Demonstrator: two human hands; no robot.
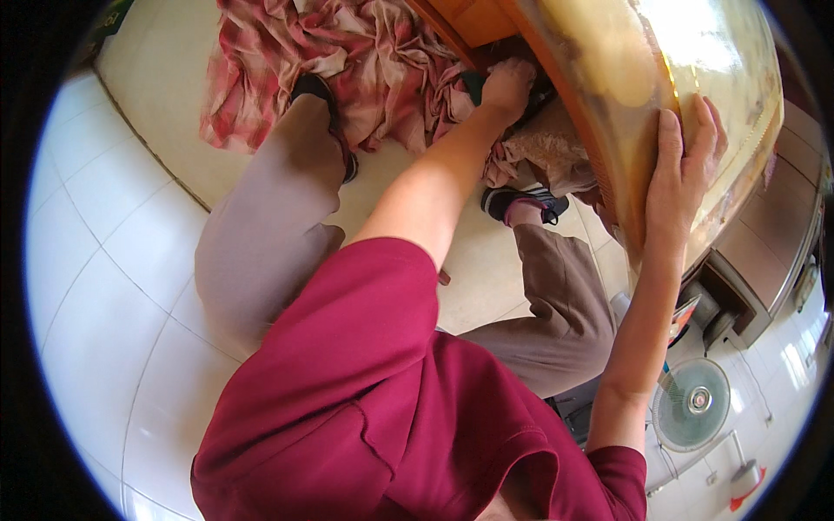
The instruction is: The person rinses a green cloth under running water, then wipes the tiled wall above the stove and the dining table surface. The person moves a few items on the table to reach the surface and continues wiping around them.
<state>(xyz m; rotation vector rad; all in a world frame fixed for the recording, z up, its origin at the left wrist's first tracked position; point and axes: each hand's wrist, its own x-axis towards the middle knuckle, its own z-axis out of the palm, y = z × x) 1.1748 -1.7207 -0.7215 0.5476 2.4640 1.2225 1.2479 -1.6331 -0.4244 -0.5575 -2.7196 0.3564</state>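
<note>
My left hand (511, 84) reaches into the low opening under a wooden table (544, 39). Its fingers look curled in the shadow, and whether they hold something is hidden. A dark green thing (473, 84) shows beside the wrist. My right hand (681, 169) rests at the table's rim, with its fingers spread on a clear plastic table cover (736, 71). A crumpled red, pink and cream checked cloth (384, 78) lies on the floor left of my left hand. Below that hand hangs a beige lacy cloth (547, 146), partly under the table.
My dark shoes (515, 202) stand on the tiled floor (482, 280), one against the checked cloth. White wall tiles (98, 312) rise at the left. At the right are a round electric fan (692, 404), a cable and a tiled counter (762, 228).
</note>
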